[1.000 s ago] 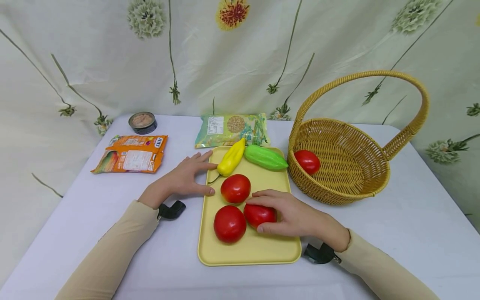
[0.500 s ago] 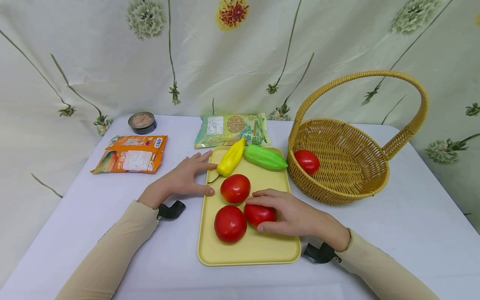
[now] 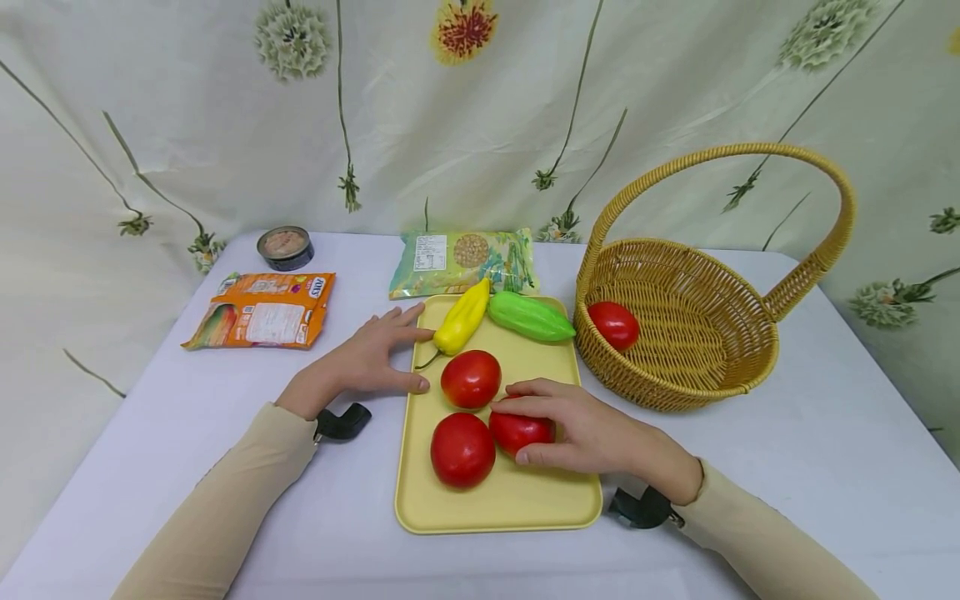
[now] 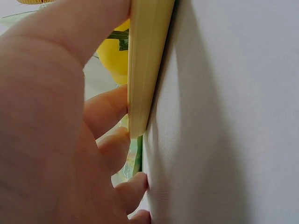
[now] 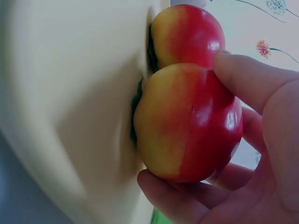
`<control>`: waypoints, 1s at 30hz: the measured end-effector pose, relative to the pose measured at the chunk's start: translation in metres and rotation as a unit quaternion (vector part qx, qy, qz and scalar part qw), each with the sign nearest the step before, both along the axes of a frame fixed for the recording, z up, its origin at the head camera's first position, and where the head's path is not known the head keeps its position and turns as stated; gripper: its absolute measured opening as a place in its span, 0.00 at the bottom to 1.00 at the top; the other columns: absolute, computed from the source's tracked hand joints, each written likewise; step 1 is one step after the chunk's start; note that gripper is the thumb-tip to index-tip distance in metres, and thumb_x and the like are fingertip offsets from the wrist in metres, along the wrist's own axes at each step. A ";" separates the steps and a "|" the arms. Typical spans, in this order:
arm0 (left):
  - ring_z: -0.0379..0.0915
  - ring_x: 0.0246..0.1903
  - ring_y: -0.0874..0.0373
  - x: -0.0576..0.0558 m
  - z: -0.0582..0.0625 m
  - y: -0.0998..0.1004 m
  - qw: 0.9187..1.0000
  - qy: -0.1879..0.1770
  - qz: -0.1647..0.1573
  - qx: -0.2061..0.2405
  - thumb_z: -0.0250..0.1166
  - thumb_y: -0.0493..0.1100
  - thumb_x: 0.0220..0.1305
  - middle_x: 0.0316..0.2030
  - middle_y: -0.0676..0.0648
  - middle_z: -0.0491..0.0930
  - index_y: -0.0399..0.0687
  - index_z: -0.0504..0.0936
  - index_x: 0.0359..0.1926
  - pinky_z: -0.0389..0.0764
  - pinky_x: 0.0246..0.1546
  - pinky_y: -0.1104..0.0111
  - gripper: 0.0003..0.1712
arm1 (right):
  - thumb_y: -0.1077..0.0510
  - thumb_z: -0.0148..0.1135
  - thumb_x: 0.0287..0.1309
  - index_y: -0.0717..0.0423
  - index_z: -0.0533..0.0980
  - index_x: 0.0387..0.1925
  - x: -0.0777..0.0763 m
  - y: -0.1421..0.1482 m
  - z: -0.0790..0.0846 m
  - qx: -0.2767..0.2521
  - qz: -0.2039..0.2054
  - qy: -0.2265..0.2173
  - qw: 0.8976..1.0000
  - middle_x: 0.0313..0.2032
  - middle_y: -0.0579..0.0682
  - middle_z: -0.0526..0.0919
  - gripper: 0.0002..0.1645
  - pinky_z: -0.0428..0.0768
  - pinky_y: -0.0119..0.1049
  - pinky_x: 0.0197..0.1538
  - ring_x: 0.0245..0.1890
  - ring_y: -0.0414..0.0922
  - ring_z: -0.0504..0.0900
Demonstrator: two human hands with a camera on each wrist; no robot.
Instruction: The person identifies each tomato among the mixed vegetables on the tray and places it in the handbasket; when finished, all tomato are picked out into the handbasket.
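Observation:
On the yellow tray [image 3: 510, 510], my right hand [image 3: 600, 429] grips a red tomato [image 3: 519, 433], fingers curled over it from the right. The right wrist view shows this tomato [image 5: 187, 123] yellowish low down, its green calyx against the tray. Two more tomatoes sit close by, one in front-left [image 3: 462, 452] and one behind [image 3: 470, 379]. My left hand [image 3: 363, 358] rests at the tray's left edge, fingers spread and thumb apart, holding nothing. A yellow pepper [image 3: 462, 318] lies near its fingertips. Beside the pepper is a green elongated vegetable [image 3: 532, 317].
Right of the tray stands a wicker basket [image 3: 637, 385] with a tall handle and one tomato [image 3: 613, 326] inside. Behind the tray lies a green bag [image 3: 498, 258]. An orange packet [image 3: 262, 308] and an opened can [image 3: 286, 247] are at the back left.

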State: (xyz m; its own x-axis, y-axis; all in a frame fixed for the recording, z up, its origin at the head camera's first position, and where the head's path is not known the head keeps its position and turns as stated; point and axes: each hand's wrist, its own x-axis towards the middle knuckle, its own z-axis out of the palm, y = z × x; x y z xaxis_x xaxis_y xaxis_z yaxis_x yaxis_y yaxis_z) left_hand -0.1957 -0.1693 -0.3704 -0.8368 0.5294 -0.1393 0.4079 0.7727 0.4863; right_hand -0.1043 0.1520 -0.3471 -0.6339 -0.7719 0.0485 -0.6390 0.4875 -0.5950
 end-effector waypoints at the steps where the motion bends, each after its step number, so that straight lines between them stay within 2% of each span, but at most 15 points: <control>1: 0.38 0.75 0.36 0.000 0.000 0.000 1.000 0.000 0.000 0.000 0.71 0.63 0.50 0.77 0.45 0.46 0.52 0.71 0.67 0.38 0.72 0.38 0.45 | 0.45 0.67 0.58 0.41 0.73 0.63 0.000 0.000 0.000 0.000 0.000 0.001 1.000 0.63 0.48 0.72 0.31 0.81 0.39 0.57 0.63 0.45 0.73; 14: 0.38 0.75 0.36 0.001 0.000 0.000 1.000 0.001 -0.002 0.004 0.71 0.63 0.51 0.77 0.45 0.46 0.52 0.72 0.67 0.38 0.72 0.37 0.44 | 0.43 0.66 0.58 0.38 0.73 0.62 0.000 0.005 0.007 0.011 -0.014 0.017 1.000 0.65 0.52 0.72 0.30 0.80 0.43 0.58 0.63 0.47 0.73; 30: 0.38 0.75 0.36 0.000 -0.001 0.000 1.000 0.002 -0.002 0.002 0.70 0.63 0.51 0.78 0.45 0.45 0.52 0.72 0.67 0.38 0.72 0.37 0.44 | 0.45 0.68 0.56 0.41 0.74 0.62 -0.001 0.011 0.014 0.010 -0.027 0.040 0.999 0.64 0.54 0.73 0.31 0.80 0.46 0.58 0.61 0.50 0.75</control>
